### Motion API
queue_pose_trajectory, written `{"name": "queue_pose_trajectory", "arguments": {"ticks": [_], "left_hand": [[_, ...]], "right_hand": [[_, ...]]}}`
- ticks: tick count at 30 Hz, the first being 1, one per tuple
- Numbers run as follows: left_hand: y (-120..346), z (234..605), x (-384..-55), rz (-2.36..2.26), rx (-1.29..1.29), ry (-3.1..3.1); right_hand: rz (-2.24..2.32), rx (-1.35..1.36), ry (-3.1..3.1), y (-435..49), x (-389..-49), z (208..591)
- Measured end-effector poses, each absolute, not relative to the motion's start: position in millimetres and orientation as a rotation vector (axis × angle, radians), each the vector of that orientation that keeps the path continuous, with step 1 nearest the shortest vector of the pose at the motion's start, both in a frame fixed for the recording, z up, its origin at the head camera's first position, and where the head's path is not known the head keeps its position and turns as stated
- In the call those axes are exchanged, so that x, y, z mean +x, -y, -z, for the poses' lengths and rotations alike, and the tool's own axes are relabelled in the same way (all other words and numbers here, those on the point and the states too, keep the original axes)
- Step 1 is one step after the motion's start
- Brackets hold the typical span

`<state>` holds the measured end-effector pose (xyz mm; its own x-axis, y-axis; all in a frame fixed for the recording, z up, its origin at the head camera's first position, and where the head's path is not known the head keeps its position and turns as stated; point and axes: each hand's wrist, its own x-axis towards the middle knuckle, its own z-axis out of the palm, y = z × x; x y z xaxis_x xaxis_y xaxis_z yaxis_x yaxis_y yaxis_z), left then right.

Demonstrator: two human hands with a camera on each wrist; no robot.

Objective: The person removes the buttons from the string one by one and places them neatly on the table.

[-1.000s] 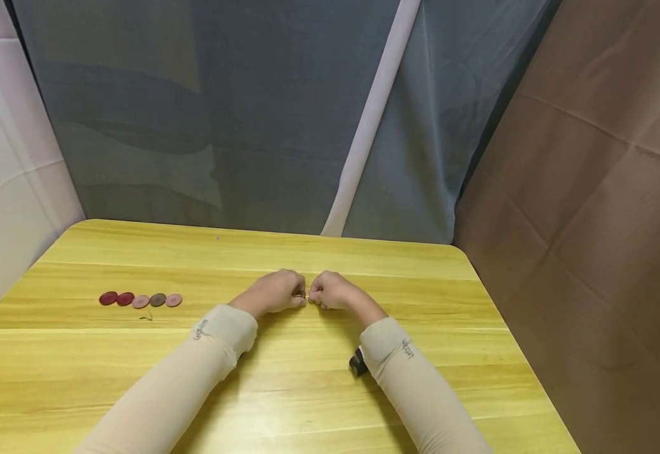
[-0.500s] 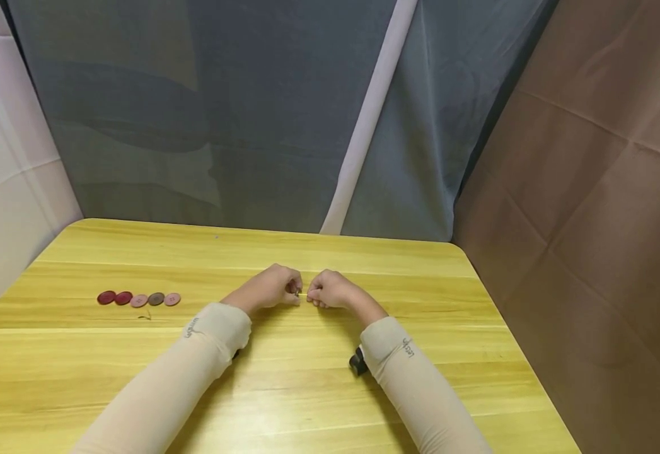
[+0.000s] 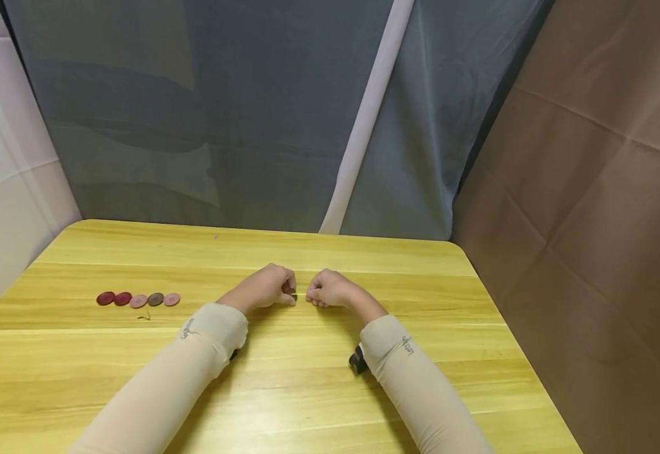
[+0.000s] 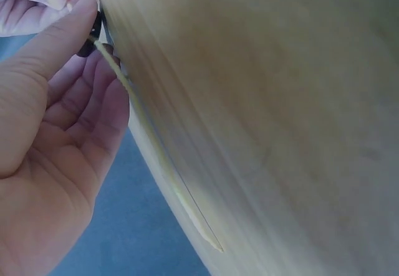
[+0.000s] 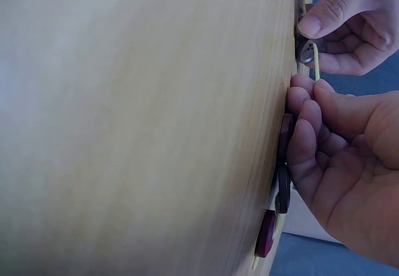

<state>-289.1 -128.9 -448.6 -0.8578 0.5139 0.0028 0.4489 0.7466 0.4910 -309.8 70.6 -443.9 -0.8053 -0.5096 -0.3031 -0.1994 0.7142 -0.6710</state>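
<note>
In the head view, my left hand (image 3: 261, 290) pinches a dark round button (image 5: 307, 52) between thumb and fingers over the middle of the table. A thin yellow cord (image 5: 317, 64) comes out of the button's face and spans the short gap to my right hand (image 3: 334, 290). The thumb and fingertips of that hand pinch the cord. In the left wrist view, a long tail of cord (image 4: 156, 142) trails from the button along the table. Below the right hand, its wrist view shows a dark red button (image 5: 285, 136), a black button (image 5: 283, 189) and a maroon button (image 5: 265, 233).
On the left of the wooden table (image 3: 284, 391) lies a row of several buttons (image 3: 139, 301), dark red, pink and brown. A short scrap of thread (image 3: 145, 316) lies just in front of them. A black wrist camera (image 3: 358, 360) shows under the right sleeve.
My left hand has drawn a little to the left with its button, widening the gap between the hands and baring more cord. The right hand has stayed almost still.
</note>
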Motion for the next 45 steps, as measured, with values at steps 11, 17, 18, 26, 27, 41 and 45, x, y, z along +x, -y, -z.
{"name": "queue_pose_trajectory", "arguments": {"ticks": [11, 17, 18, 26, 27, 41, 45], "left_hand": [[130, 452, -289, -0.749, 0.784, -2.790], [131, 452, -290, -0.750, 0.776, -2.787], [131, 451, -290, -0.750, 0.767, -2.786], [136, 448, -287, -0.747, 0.779, -2.787], [137, 448, -287, -0.747, 0.777, -2.787], [148, 447, -286, -0.751, 0.759, -2.797], [152, 447, -286, -0.749, 0.740, -2.794]], "right_hand": [[0.881, -0.535, -2.440, -70, -307, 442], [0.887, -0.522, -2.442, -70, -307, 442], [0.888, -0.521, -2.443, -70, -307, 442], [0.900, -0.519, -2.437, -70, -306, 442], [0.901, -0.520, -2.436, -70, -306, 442], [0.906, -0.516, -2.440, -71, -307, 443], [0.905, -0.515, -2.443, -71, -307, 444]]}}
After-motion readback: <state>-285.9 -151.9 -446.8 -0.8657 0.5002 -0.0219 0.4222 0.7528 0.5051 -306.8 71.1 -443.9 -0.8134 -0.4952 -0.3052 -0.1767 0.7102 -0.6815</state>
